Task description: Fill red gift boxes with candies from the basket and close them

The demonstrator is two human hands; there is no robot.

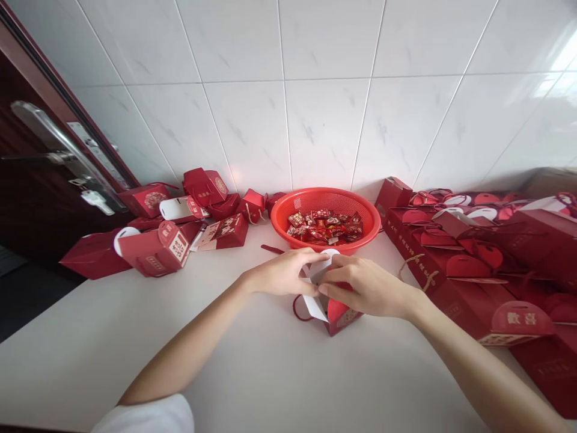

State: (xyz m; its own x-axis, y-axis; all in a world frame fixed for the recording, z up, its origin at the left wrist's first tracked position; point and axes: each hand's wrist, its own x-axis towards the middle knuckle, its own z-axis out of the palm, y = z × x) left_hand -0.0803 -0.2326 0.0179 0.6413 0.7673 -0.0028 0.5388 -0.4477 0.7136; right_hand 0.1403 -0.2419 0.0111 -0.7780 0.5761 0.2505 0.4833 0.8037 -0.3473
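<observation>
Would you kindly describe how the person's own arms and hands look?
The left arm wears a plain white sleeve, bare below it; the right arm is bare where visible. Neither grip, left hand nor right hand, shows a glove or ring.

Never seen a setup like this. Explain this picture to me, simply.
There is no machine here: those are a person's bare hands, seen by a camera worn on the head, looking forward and down. It is the only view.

The left hand and right hand are both at the top of a small red box, fingers among its raised flaps; whether either grips firmly is hard to tell. Behind it, on the white table, sits a red basket of small wrapped packets. More red boxes stand on both sides, a group on the left and a larger one on the right.
</observation>
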